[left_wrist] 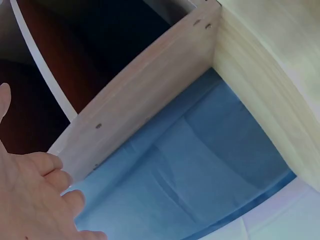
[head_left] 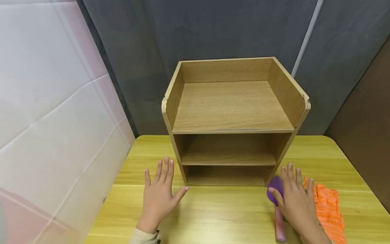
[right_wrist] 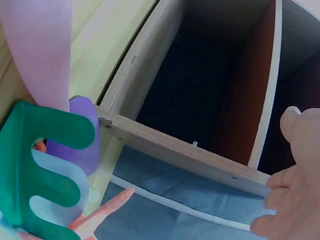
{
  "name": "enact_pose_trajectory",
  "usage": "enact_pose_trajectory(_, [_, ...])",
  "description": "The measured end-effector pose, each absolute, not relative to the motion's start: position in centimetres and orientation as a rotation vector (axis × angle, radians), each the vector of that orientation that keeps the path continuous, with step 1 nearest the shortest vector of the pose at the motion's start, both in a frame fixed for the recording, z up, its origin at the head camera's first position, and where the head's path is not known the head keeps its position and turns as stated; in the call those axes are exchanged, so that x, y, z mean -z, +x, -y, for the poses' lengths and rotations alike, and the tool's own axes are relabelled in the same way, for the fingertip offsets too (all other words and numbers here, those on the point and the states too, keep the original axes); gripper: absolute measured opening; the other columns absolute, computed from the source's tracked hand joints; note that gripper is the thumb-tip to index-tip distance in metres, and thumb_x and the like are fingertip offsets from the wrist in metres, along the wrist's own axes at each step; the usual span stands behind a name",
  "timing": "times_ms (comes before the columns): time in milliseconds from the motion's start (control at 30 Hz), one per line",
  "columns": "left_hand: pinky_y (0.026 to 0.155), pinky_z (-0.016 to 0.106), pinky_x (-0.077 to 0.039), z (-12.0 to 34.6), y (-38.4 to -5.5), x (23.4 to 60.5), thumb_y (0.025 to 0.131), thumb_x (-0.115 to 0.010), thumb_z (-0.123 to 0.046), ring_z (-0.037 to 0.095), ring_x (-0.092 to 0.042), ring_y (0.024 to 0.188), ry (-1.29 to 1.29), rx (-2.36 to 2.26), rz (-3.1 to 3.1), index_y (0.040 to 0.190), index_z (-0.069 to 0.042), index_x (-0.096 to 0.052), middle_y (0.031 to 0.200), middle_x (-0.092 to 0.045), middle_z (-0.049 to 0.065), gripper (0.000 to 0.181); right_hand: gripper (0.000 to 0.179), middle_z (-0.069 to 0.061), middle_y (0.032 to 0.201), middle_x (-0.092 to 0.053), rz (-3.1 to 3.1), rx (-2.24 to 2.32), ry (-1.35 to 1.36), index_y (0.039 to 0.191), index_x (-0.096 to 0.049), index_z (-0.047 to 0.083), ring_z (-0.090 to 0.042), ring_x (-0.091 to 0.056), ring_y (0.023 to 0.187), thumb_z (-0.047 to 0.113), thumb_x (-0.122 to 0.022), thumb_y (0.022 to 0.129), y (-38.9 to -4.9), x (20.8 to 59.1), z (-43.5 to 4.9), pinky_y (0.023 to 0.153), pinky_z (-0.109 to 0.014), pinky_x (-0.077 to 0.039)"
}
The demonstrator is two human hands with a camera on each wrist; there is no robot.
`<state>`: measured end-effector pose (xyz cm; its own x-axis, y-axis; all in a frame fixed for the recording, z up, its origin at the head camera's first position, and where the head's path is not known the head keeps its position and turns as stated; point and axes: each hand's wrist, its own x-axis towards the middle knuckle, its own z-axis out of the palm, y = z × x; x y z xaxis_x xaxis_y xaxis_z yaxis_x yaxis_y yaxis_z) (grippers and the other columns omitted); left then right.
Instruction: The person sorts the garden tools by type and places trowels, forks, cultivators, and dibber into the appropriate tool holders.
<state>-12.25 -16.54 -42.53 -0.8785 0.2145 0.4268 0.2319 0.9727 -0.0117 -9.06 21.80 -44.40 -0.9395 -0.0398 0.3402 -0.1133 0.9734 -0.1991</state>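
My left hand [head_left: 159, 195] is spread, palm down and fingers straight, in front of the left side of a small wooden shelf unit [head_left: 234, 106]. It holds nothing. My right hand [head_left: 297, 201], likewise with straight fingers, hovers by the unit's right front corner. Beside and partly under it in the head view lies a toy shovel with a purple blade [head_left: 275, 189] and a pink handle [head_left: 280, 225]. An orange crinkled thing [head_left: 329, 208] lies right of that hand. The right wrist view shows a green pronged piece [right_wrist: 22, 165], like a toy rake head, overlapping the purple blade.
The unit has an open top tray and two lower compartments, with nothing visible in them. It stands on a yellow wood-grain table [head_left: 219, 213]. A grey cloth wall [head_left: 231, 30] rises behind, a white panel [head_left: 55, 112] at left and a brown surface [head_left: 365, 118] at right.
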Motion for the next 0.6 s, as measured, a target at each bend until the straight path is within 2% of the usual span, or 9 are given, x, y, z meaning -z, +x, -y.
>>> enact_pose_trajectory(267, [0.11, 0.059, -0.007, 17.2, -12.7, 42.1, 0.079, -0.044, -0.07, 0.025, -0.019, 0.142, -0.31, 0.072, 2.653, 0.147, -0.011, -0.021, 0.154, -0.02, 0.008, 0.093, 0.076, -0.016, 0.154, -0.002, 2.782, -0.27, 0.101, 0.148, -0.013, 0.006, -0.04, -0.004, 0.141, 0.047, -0.045, 0.092, -9.1, 44.3, -22.2, 0.108, -0.058, 0.014])
enact_pose_trajectory(400, [0.11, 0.059, -0.006, 17.4, -13.2, 41.6, 0.079, -0.045, -0.069, 0.025, -0.017, 0.143, -0.294, 0.078, 2.654, 0.148, -0.011, -0.018, 0.154, -0.017, 0.009, 0.094, 0.078, -0.018, 0.154, -0.004, 2.762, -0.264, 0.119, 0.148, -0.012, 0.007, -0.04, -0.006, 0.141, 0.047, -0.046, 0.092, -9.3, 44.4, -22.5, 0.108, -0.06, 0.012])
enact_pose_trajectory(467, [0.11, 0.059, -0.006, 17.5, -13.5, 41.2, 0.08, -0.042, -0.07, 0.026, -0.016, 0.143, -0.296, 0.093, 2.649, 0.148, -0.012, -0.015, 0.155, -0.015, 0.008, 0.094, 0.079, -0.018, 0.154, -0.004, 2.762, -0.258, 0.112, 0.148, -0.01, 0.008, -0.041, -0.006, 0.141, 0.047, -0.047, 0.091, -9.3, 44.4, -22.8, 0.107, -0.06, 0.012])
enact_pose_trajectory(600, [0.11, 0.06, -0.007, 17.5, -14.3, 40.1, 0.084, -0.027, -0.073, 0.027, -0.017, 0.142, -0.324, 0.119, 2.602, 0.149, -0.012, -0.011, 0.155, -0.013, 0.009, 0.091, 0.08, -0.018, 0.154, -0.002, 2.778, -0.269, 0.079, 0.148, -0.009, 0.007, -0.041, -0.004, 0.14, 0.048, -0.046, 0.091, -9.3, 44.2, -23.4, 0.106, -0.061, 0.014])
